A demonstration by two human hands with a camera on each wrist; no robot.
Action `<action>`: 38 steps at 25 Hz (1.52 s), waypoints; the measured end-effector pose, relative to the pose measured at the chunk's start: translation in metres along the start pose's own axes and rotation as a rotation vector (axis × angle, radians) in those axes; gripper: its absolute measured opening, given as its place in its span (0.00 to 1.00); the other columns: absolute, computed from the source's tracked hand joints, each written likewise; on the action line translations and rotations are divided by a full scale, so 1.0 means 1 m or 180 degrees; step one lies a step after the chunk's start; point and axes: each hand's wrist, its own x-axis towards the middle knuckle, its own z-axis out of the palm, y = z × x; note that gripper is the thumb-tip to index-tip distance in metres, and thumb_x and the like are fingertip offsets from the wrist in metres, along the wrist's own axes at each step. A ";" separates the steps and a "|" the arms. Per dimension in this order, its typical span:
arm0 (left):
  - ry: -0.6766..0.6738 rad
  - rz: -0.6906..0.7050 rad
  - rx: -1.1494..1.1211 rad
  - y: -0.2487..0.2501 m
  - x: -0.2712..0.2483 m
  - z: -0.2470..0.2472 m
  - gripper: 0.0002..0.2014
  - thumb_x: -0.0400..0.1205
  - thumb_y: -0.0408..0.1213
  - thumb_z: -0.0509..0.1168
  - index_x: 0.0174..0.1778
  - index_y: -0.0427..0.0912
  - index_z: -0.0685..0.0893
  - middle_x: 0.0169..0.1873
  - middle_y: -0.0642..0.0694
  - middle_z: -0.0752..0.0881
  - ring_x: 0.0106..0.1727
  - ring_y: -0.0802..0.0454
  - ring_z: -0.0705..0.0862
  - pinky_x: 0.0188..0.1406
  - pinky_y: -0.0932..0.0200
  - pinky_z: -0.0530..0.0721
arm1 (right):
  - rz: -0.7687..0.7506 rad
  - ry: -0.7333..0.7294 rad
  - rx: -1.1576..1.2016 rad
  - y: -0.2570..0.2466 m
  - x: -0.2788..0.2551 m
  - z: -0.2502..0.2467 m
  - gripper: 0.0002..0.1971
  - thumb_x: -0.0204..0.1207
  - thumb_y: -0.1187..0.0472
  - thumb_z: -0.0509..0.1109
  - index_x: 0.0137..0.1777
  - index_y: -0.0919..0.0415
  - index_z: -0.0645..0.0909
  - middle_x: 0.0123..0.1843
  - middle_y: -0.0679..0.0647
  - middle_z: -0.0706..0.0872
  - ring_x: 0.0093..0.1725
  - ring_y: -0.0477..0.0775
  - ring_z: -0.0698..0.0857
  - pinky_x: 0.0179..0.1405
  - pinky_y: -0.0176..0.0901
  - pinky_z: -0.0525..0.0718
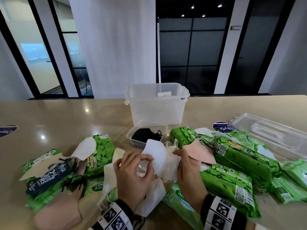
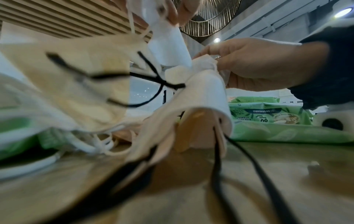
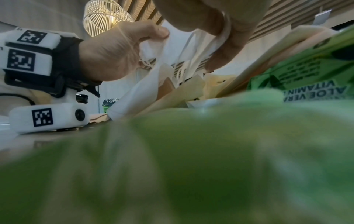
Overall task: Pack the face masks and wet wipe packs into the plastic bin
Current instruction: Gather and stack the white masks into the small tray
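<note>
Low over the table in the head view, my left hand (image 1: 144,161) pinches a white face mask (image 1: 156,155) by its edge. My right hand (image 1: 179,155) grips the other side of it together with a bunch of cream masks (image 1: 171,165). In the left wrist view the white mask (image 2: 166,39) hangs from my left fingertips (image 2: 173,15). Green wet wipe packs (image 1: 239,155) and more loose masks (image 1: 86,150) lie on both sides of my hands. The clear plastic bin (image 1: 157,105) stands open behind them, about a hand's length away.
A small clear tub (image 1: 131,138) holding black masks sits just in front of the bin. The bin's clear lid (image 1: 272,138) lies at the right. A pink mask (image 1: 199,151) rests on the right-hand packs. Bare beige table (image 1: 58,117) stretches left of the bin.
</note>
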 end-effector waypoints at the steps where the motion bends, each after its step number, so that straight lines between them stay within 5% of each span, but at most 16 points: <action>1: 0.0052 -0.0021 0.0071 -0.001 -0.001 0.000 0.03 0.72 0.47 0.68 0.35 0.55 0.84 0.37 0.65 0.85 0.47 0.63 0.82 0.51 0.48 0.73 | -0.0004 -0.0004 -0.0091 0.001 0.000 0.000 0.14 0.78 0.67 0.54 0.60 0.53 0.70 0.38 0.55 0.80 0.41 0.55 0.74 0.39 0.56 0.80; 3: 0.0090 -0.0231 -0.0275 0.001 -0.001 -0.001 0.07 0.71 0.52 0.72 0.34 0.56 0.82 0.33 0.64 0.84 0.41 0.65 0.83 0.45 0.45 0.79 | 0.0035 -0.0057 -0.0200 0.003 0.000 0.001 0.11 0.79 0.60 0.49 0.56 0.53 0.71 0.39 0.55 0.79 0.42 0.57 0.74 0.41 0.58 0.79; 5: 0.0009 -0.0497 -0.0679 0.003 0.000 -0.001 0.13 0.72 0.51 0.76 0.44 0.64 0.78 0.40 0.63 0.85 0.40 0.62 0.84 0.42 0.49 0.84 | 0.0132 -0.0169 -0.0101 0.005 0.000 0.002 0.10 0.82 0.58 0.49 0.54 0.54 0.71 0.39 0.53 0.78 0.41 0.56 0.74 0.43 0.57 0.78; 7: -0.0122 -0.0530 -0.0828 0.003 -0.003 -0.001 0.26 0.75 0.41 0.75 0.59 0.70 0.72 0.48 0.65 0.85 0.49 0.64 0.85 0.50 0.63 0.83 | 0.0169 -0.0196 0.0097 0.001 0.001 0.000 0.06 0.83 0.59 0.51 0.52 0.54 0.70 0.37 0.51 0.78 0.38 0.48 0.75 0.41 0.49 0.77; 9: -0.0155 -0.0384 -0.0772 0.004 -0.004 0.002 0.25 0.81 0.40 0.68 0.71 0.62 0.68 0.54 0.65 0.83 0.58 0.66 0.81 0.57 0.73 0.77 | 0.0204 -0.0168 0.0304 -0.005 0.001 -0.004 0.04 0.85 0.63 0.53 0.53 0.52 0.66 0.34 0.46 0.77 0.35 0.40 0.75 0.38 0.38 0.74; 12: -0.0090 -0.0156 -0.0578 0.002 -0.003 0.003 0.11 0.83 0.42 0.57 0.60 0.50 0.78 0.55 0.55 0.79 0.60 0.65 0.78 0.60 0.66 0.77 | 0.0196 -0.0151 0.0294 -0.011 -0.001 -0.010 0.13 0.81 0.73 0.58 0.53 0.52 0.65 0.29 0.46 0.75 0.36 0.35 0.76 0.35 0.31 0.72; 15: 0.0105 -0.0263 -0.0541 0.002 -0.001 0.001 0.05 0.83 0.42 0.54 0.50 0.55 0.74 0.47 0.57 0.76 0.51 0.61 0.78 0.51 0.53 0.79 | 0.0161 -0.0131 0.0050 -0.004 -0.001 -0.007 0.12 0.77 0.73 0.59 0.46 0.53 0.73 0.31 0.53 0.78 0.34 0.46 0.74 0.31 0.44 0.75; 18: 0.0303 -0.0448 -0.0499 0.001 -0.002 0.000 0.05 0.85 0.45 0.49 0.52 0.61 0.67 0.45 0.52 0.74 0.46 0.53 0.76 0.48 0.44 0.79 | 0.0388 -0.0185 0.0225 -0.007 -0.001 -0.007 0.14 0.76 0.67 0.57 0.56 0.54 0.79 0.35 0.52 0.81 0.37 0.44 0.77 0.37 0.49 0.78; 21: 0.0336 -0.0482 -0.0473 0.002 0.000 0.000 0.06 0.86 0.46 0.46 0.51 0.61 0.68 0.45 0.54 0.73 0.45 0.50 0.76 0.47 0.40 0.79 | 0.0302 -0.0499 0.0243 -0.017 -0.003 -0.013 0.29 0.70 0.74 0.64 0.72 0.56 0.69 0.37 0.38 0.72 0.44 0.29 0.74 0.42 0.27 0.71; 23: 0.0309 -0.0470 -0.0475 0.002 0.000 0.000 0.07 0.86 0.46 0.46 0.49 0.60 0.68 0.42 0.59 0.72 0.44 0.50 0.75 0.46 0.41 0.78 | 0.0270 -0.0598 0.0152 -0.015 -0.001 -0.012 0.32 0.67 0.77 0.65 0.74 0.62 0.70 0.40 0.33 0.68 0.39 0.31 0.73 0.41 0.20 0.69; 26: 0.0241 -0.0565 -0.0577 -0.002 -0.006 0.002 0.08 0.85 0.48 0.47 0.47 0.59 0.70 0.40 0.61 0.77 0.43 0.47 0.77 0.44 0.44 0.77 | 0.0183 -0.0404 -0.0015 -0.004 -0.001 -0.007 0.25 0.72 0.74 0.62 0.70 0.64 0.76 0.36 0.44 0.78 0.36 0.41 0.75 0.37 0.34 0.73; 28: 0.0150 -0.0746 -0.0670 -0.007 -0.009 0.002 0.10 0.82 0.49 0.48 0.47 0.56 0.75 0.35 0.51 0.80 0.40 0.42 0.79 0.39 0.44 0.78 | 0.0172 -0.0290 -0.0014 -0.004 -0.001 -0.007 0.26 0.70 0.71 0.57 0.70 0.65 0.76 0.40 0.57 0.85 0.40 0.51 0.80 0.41 0.47 0.80; 31: -0.0150 -0.0674 -0.0583 -0.007 -0.007 0.000 0.11 0.80 0.48 0.51 0.40 0.50 0.76 0.28 0.49 0.78 0.33 0.48 0.77 0.35 0.49 0.74 | 0.0158 -0.0227 0.0201 -0.007 -0.001 -0.009 0.25 0.75 0.66 0.54 0.73 0.62 0.73 0.44 0.59 0.85 0.42 0.46 0.74 0.47 0.51 0.79; 33: -0.0436 -0.0419 -0.0369 -0.004 -0.006 0.000 0.08 0.79 0.48 0.56 0.37 0.54 0.76 0.34 0.56 0.78 0.38 0.57 0.78 0.41 0.52 0.75 | 0.0083 -0.0071 0.0324 -0.007 -0.001 -0.007 0.22 0.81 0.57 0.54 0.74 0.56 0.71 0.40 0.47 0.82 0.37 0.44 0.74 0.42 0.47 0.76; 35: -0.0672 -0.0376 -0.0225 -0.006 -0.009 0.005 0.10 0.79 0.52 0.59 0.40 0.55 0.83 0.49 0.61 0.79 0.54 0.61 0.80 0.54 0.52 0.76 | 0.0048 0.0033 0.0427 -0.004 0.001 -0.005 0.22 0.83 0.50 0.52 0.76 0.49 0.69 0.39 0.37 0.78 0.35 0.42 0.72 0.41 0.42 0.71; 38: -0.1014 -0.0504 -0.0320 -0.011 -0.013 0.012 0.21 0.80 0.60 0.57 0.52 0.51 0.88 0.65 0.62 0.78 0.68 0.61 0.75 0.69 0.50 0.72 | 0.0061 0.0027 0.0493 0.004 0.001 -0.005 0.22 0.83 0.47 0.52 0.76 0.39 0.65 0.42 0.39 0.80 0.38 0.47 0.74 0.44 0.43 0.68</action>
